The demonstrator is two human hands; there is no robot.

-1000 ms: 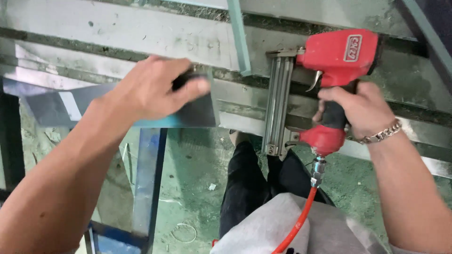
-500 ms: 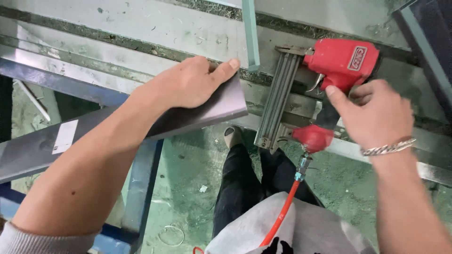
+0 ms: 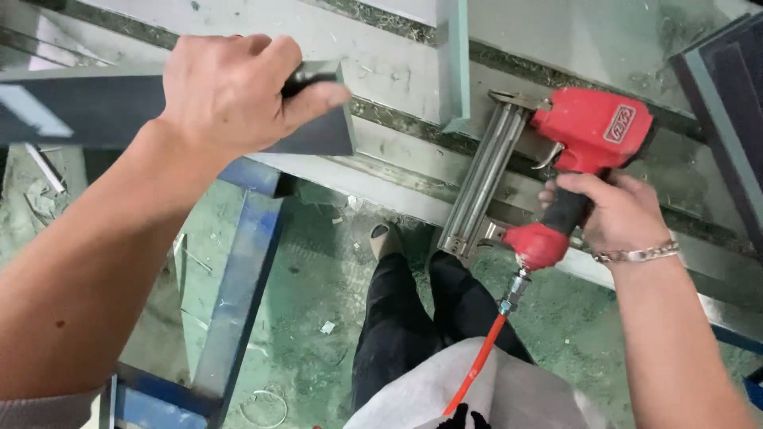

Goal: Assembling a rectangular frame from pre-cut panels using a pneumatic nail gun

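Green, littered workshop floor fills the lower half of the head view, with a pale, scuffed workbench (image 3: 381, 40) running across the top. At upper left the left hand (image 3: 230, 91) is closed around the end of a dark flat strip (image 3: 318, 131), thumb on its upper face, holding it above the bench edge. At centre right the right hand (image 3: 612, 218) is wrapped around the black handle of a red pneumatic nail gun (image 3: 588, 135), whose metal magazine (image 3: 481, 187) slants down toward the middle (an orange air hose (image 3: 477, 369) trails below). To my eye, doing this well means seating the strip flush and steady on the bench, keeping the left fingers clear of the gun's nose, and holding the tool square.
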